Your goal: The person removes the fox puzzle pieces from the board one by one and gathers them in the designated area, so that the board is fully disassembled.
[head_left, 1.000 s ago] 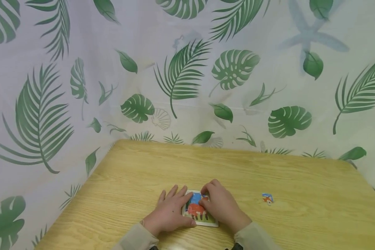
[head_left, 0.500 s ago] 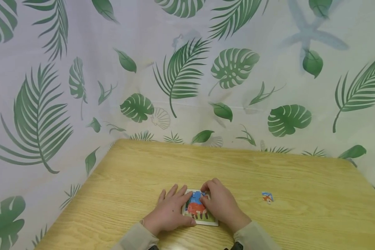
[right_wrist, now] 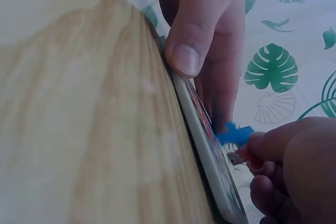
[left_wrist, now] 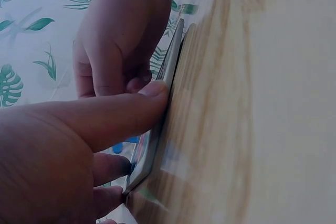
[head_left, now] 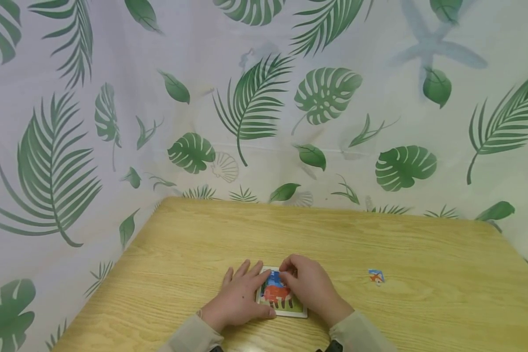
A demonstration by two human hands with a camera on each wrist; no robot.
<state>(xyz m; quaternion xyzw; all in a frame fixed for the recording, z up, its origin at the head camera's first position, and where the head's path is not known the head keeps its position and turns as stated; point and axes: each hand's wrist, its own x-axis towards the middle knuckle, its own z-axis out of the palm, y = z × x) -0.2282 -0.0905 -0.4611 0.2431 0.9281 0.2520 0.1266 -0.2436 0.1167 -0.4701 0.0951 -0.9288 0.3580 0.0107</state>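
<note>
A small jigsaw puzzle [head_left: 276,294] in a white frame lies on the table, showing a red-orange animal on green ground against blue. Spread over its left side, my left hand [head_left: 239,299] touches the frame, its thumb at the near edge. My right hand [head_left: 313,288] is over the upper right of the picture. Between its thumb and finger, the right wrist view shows a pinched blue puzzle piece [right_wrist: 236,134] with a bit of red and white below, just above the board. The right hand hides the puzzle's upper right corner in the head view.
One loose puzzle piece [head_left: 376,277], blue, orange and white, lies on the table to the right of the right hand. The wooden table [head_left: 202,230] ends at a white leaf-printed cloth [head_left: 264,166] at the back and left.
My right hand has shifted slightly to the left over the top of the puzzle, still pinching the piece. The left hand stays in place.
</note>
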